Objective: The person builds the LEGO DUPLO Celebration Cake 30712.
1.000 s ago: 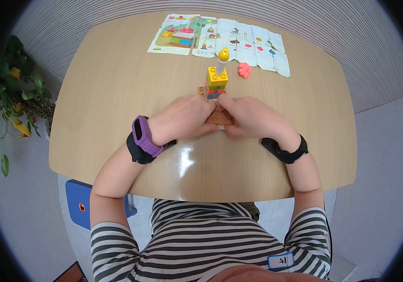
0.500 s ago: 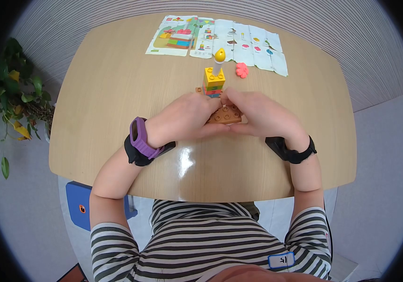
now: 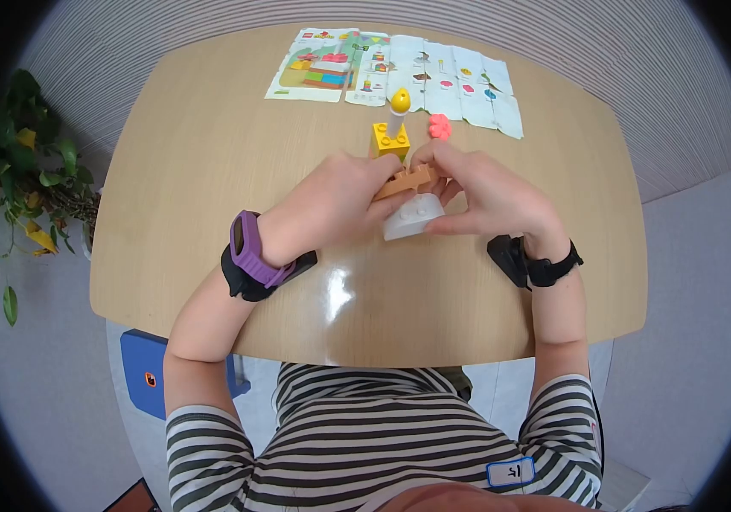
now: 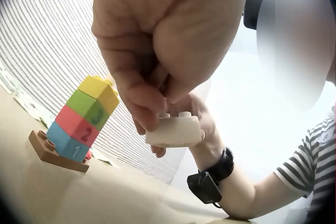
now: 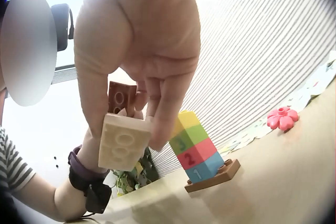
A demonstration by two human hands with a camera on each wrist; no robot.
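Note:
My left hand (image 3: 331,196) pinches a brown toy brick (image 3: 408,181), tilted above a white toy brick (image 3: 413,218). The white brick is held between thumb and fingers of my right hand (image 3: 498,196), and its hollow underside faces the right wrist camera. In the left wrist view the left hand (image 4: 168,29) covers the brown brick. Just beyond both hands stands a tower of numbered blocks, blue, red and green (image 5: 197,153), with a yellow brick (image 3: 390,141) on top. The tower rises from a brown base plate (image 5: 226,174) and carries a white candle with a yellow flame (image 3: 400,101).
A pink flower piece (image 3: 439,126) lies right of the tower. Behind it a creased instruction sheet (image 3: 459,77) spreads along the table's far edge. A leafy plant (image 3: 37,162) stands left of the table (image 3: 177,171), and a blue stool (image 3: 143,371) is below its front left edge.
The brown brick, lying flat over the white one a second ago, has been lifted and tilted off it. The white brick now shows nearer my body, and the right hand has turned around it.

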